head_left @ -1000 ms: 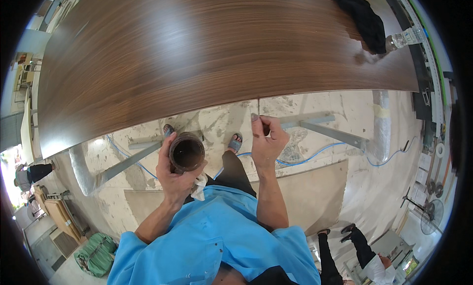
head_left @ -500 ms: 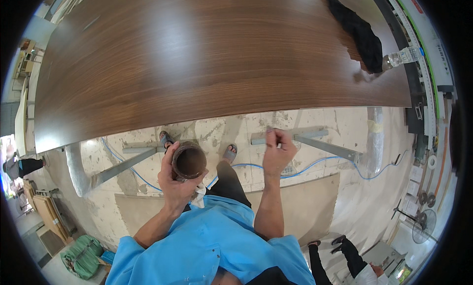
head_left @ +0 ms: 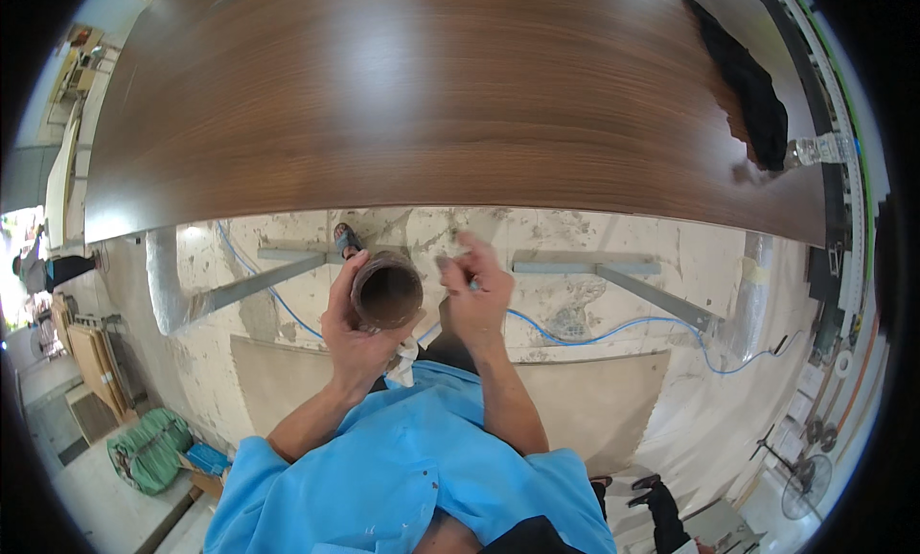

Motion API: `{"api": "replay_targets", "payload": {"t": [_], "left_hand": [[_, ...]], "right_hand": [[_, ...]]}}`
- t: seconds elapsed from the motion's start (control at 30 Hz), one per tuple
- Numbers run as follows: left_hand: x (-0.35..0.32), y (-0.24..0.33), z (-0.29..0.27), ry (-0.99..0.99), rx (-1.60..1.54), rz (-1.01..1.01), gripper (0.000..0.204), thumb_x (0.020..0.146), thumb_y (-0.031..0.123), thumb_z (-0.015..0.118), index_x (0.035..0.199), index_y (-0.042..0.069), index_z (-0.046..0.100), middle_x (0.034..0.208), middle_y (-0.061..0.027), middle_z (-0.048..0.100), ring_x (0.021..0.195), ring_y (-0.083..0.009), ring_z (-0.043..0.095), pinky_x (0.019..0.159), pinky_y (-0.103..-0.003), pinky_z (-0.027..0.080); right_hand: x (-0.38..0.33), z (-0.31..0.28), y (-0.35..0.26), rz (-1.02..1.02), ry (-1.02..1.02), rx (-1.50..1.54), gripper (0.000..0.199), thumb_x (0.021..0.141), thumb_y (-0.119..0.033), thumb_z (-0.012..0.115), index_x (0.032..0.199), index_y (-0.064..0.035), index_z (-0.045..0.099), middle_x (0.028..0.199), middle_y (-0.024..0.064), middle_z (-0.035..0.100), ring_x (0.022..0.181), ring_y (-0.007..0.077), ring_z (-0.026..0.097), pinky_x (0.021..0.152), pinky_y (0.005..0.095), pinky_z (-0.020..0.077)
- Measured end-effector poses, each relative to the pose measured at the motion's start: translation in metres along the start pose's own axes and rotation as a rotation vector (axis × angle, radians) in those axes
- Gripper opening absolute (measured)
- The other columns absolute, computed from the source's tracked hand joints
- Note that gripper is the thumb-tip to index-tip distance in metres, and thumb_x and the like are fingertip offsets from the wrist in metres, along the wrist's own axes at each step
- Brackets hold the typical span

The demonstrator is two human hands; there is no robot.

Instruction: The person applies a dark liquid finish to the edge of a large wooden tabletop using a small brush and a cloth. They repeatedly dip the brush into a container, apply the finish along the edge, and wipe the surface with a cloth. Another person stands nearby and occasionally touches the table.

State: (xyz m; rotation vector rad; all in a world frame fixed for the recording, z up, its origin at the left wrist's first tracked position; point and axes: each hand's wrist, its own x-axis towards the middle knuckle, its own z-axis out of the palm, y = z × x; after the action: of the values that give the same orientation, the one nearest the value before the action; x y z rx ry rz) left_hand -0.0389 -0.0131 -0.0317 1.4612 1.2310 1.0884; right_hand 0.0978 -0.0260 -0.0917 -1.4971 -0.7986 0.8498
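My left hand (head_left: 356,348) is wrapped around a round brown tub (head_left: 368,298) with a stained rim, held in front of my body. Its open mouth faces up, and the inside is dark brown; I cannot make out what it contains. Just right of the tub is my right hand (head_left: 479,300), apart from it. The thumb and forefinger there are spread, the other fingers partly curled and a little blurred; nothing shows between them. A crumpled white tissue or cloth (head_left: 402,362) hangs below the tub by my left wrist.
Ahead lies a large brown wood-grain panel (head_left: 479,113) on grey metal legs (head_left: 268,284). A black cloth (head_left: 747,84) and a clear plastic bottle (head_left: 819,151) are at its right end. A blue hose (head_left: 613,335) crosses the floor. Other people stand at far left and lower right.
My right hand has moved left toward the tub, and its fingers have spread from a closed pinch. The tub has shifted slightly right and up in view as the whole view turned.
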Motion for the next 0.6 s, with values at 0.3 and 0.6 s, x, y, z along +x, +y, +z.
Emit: {"api": "replay_targets", "payload": {"t": [0.3,0.6], "left_hand": [[0.000,0.002,0.029,0.011,-0.113,0.060,0.087,0.069,0.005,0.086,0.141,0.000,0.038,0.134,-0.0117,0.050,0.117,-0.0192,0.054,0.099,-0.032,0.046],[-0.015,0.015,0.066,-0.157,-0.132,0.017,0.089,0.069,0.006,0.086,0.142,0.001,0.035,0.131,-0.0107,0.051,0.116,-0.0191,0.055,0.099,-0.032,0.046]], "right_hand": [[-0.067,-0.005,0.023,0.632,-0.238,0.916,0.032,0.097,-0.012,0.059,0.126,0.0009,0.055,0.090,0.0030,0.068,0.078,0.0101,0.064,0.072,0.0252,0.0506],[-0.050,-0.070,0.018,0.500,-0.237,1.101,0.037,0.087,-0.014,0.071,0.120,-0.0004,0.059,0.110,0.0092,0.066,0.095,0.0150,0.065,0.080,0.0284,0.0549]]}}
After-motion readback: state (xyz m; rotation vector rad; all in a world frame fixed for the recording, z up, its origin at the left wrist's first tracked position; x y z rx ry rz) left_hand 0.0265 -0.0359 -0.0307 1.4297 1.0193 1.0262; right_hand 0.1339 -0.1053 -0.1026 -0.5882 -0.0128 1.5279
